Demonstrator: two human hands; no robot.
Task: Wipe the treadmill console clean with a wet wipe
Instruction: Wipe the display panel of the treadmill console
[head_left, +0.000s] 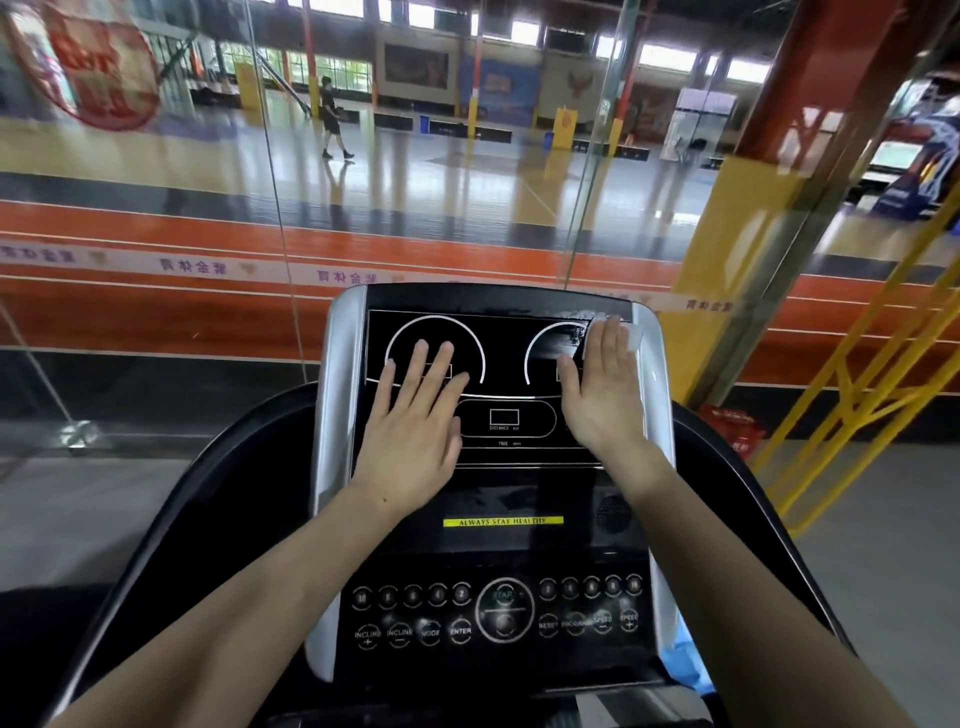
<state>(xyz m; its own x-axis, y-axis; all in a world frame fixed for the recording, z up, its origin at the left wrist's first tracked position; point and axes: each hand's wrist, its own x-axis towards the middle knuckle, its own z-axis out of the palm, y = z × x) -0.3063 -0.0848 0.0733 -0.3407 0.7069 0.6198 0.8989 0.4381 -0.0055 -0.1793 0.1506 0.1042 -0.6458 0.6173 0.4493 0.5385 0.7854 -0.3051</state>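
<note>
White wet wipe sits flat under my right grip, fingers straight, pressing the console top corner; left grip rests flat, empty; wet streaks beside it, buttons below unwiped.

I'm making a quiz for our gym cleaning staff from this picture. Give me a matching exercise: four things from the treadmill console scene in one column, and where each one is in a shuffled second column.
Things:
1. left hand
2. right hand
3. wet wipe
4. yellow strip

Places:
A. under the fingers at the console's upper right corner
B. flat on the left dial outline
C. below the display, above the buttons
D. flat on the right side of the display, pressing the wipe

Pairs: 1-B, 2-D, 3-A, 4-C
</note>
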